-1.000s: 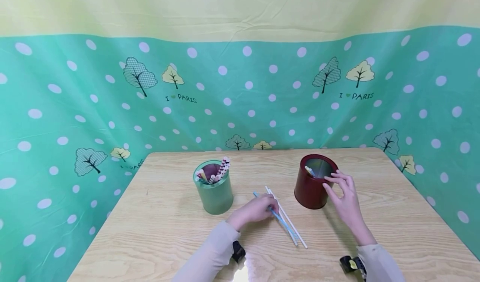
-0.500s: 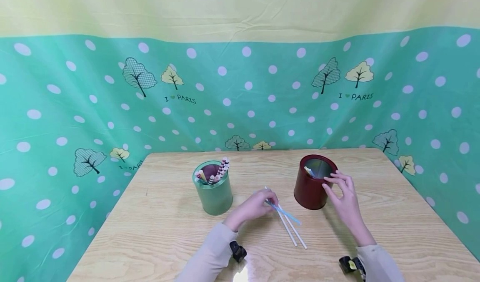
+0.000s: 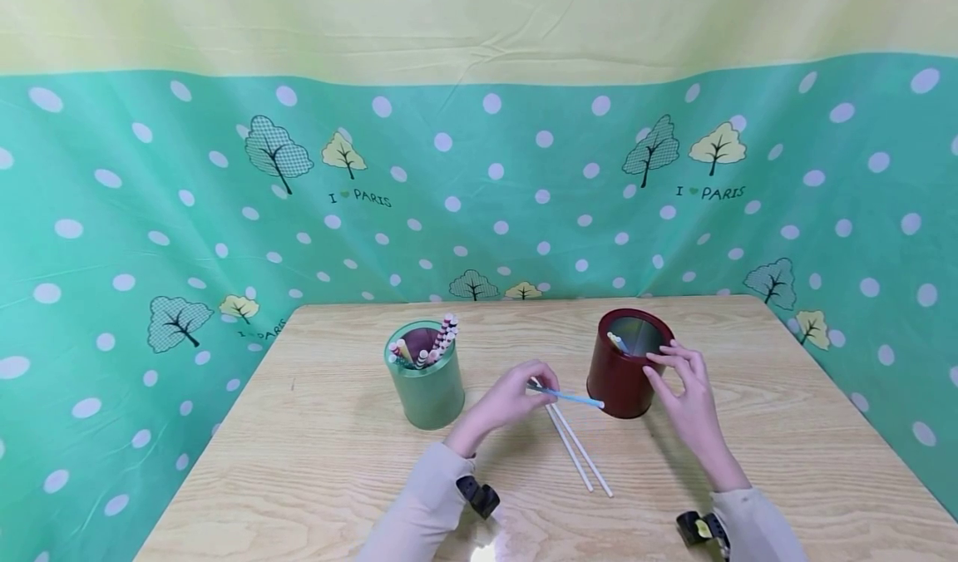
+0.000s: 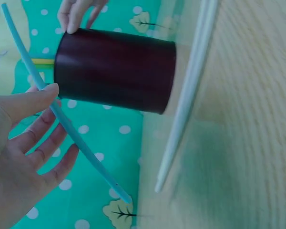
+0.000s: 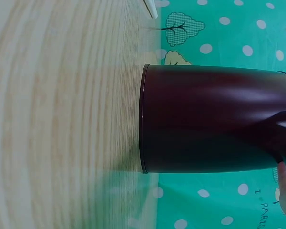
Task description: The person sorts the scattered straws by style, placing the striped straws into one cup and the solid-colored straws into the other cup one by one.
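My left hand point(image 3: 516, 397) pinches a blue straw point(image 3: 576, 397) between thumb and fingers, above the table. In the left wrist view the blue straw point(image 4: 86, 148) slants across the spread fingers. Two white straws point(image 3: 580, 454) lie side by side on the wood below that hand. To the right stands a dark red can point(image 3: 619, 379), upright, with a few straws point(image 3: 617, 342) inside. My right hand point(image 3: 688, 391) holds the can's rim at its near right side. In the right wrist view the can's wall point(image 5: 214, 119) fills the middle, with fingertips at its rim.
A green can point(image 3: 430, 391) with several striped straws point(image 3: 441, 342) stands at the left of the wooden table point(image 3: 314, 446). Behind the table's far edge hangs a green dotted cloth point(image 3: 404, 238).
My left hand has picked up the blue straw from beside the white ones and raised it, its free end swinging toward the red can. The right hand stays at the can's rim.
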Motion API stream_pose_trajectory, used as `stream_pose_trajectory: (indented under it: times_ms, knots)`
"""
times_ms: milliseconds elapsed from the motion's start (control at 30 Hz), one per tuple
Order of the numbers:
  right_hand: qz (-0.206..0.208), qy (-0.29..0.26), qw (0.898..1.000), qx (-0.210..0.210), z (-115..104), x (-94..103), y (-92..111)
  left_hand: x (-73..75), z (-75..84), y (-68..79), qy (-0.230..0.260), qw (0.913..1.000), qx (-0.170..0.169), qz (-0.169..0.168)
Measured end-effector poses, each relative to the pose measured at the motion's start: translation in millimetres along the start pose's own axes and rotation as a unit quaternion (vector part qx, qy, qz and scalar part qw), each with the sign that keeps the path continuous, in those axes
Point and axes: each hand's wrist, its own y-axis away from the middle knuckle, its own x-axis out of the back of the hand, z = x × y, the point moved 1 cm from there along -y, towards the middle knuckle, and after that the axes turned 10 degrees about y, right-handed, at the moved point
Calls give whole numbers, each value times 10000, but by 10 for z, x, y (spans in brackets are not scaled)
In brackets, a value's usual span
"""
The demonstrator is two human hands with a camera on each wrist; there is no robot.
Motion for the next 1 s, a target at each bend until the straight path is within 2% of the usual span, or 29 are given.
stream_pose_trajectory:
  times_ms: [67,300,433,500,633,667,733,833,1000]
  knots:
    - [10,-2,10000,-4,-11,4,-1,9,52,-16,101,9999,35,115]
    - [32,-26,10000,-9,-35,13,0,103,511,-2,431,9984,-61,366]
    - [5,-15,10000,-25,-13,6,9,116,592,-28,700,9957,-228,566]
    - [-7,-8,10000,-35,-4,4,11,105,525,-65,786,9938,-345,713]
    - [27,-14,10000,11,-2,5,12,103,571,-98,858,9904,-276,1047]
    - [29,-15,10000,9,-8,7,11,105,590,-104,896,9892,-253,1135]
    - [32,-19,10000,19,-14,9,11,125,725,-94,1030,9862,-171,1282]
    - [15,-17,10000,0,-24,12,7,137,800,-111,1299,9798,-162,1512]
    - [5,-18,10000,-1,-5,5,6,143,878,-170,1833,9634,-421,1909]
